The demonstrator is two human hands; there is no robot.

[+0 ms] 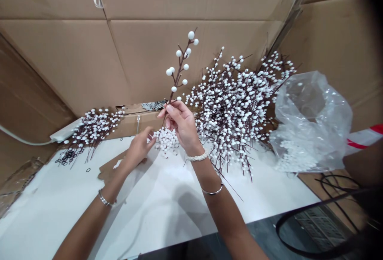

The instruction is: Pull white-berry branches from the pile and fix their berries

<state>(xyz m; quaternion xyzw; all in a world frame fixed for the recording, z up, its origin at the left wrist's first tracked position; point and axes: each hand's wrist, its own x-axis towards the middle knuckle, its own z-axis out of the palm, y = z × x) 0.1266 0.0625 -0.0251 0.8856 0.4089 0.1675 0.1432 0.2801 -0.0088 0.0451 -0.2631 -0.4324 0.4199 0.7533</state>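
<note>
My right hand (182, 124) pinches the stem of an artificial berry branch (178, 70) between thumb and fingers. The brown branch stands nearly upright, leaning a little right, with white round berries on its twigs. Lower and to the left, my left hand (139, 148) is beside a pile of loose white berries (167, 142). Its fingers are half curled, with a gap between thumb and forefinger; white berries show around that gap. Whether one of them touches the fingertips is hard to make out.
A large heap of berry branches (236, 104) lies right of my hands, a smaller bunch (95, 128) at left. A clear plastic bag (311, 124) with white berries stands at right. Cardboard (191, 52) walls the back of the white table (155, 212). Black cables (338, 184) hang at right.
</note>
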